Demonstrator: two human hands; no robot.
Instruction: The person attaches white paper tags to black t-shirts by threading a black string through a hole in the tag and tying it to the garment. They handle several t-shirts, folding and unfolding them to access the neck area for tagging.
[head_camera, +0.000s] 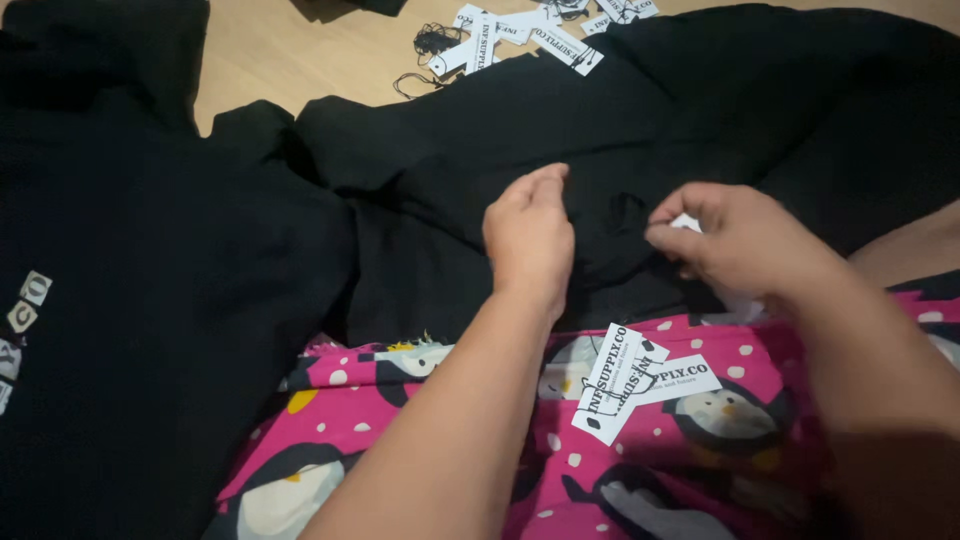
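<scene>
On the wooden floor (280, 50) a black garment (480, 130) lay spread — soft, limp cloth, probably best gathered by a fold. Left hand (530, 235) pressed it, fingers together; right hand (725, 240) pinched a white hang tag (686, 222) — light, likely easily creased.

Both forearms are bare, with no sleeves, watch or bracelet visible. The left hand (530, 235) and the right hand (735, 240) wear no gloves and no rings. Near, the lap is covered by pink trousers (720, 470) with a penguin print and white dots.
</scene>
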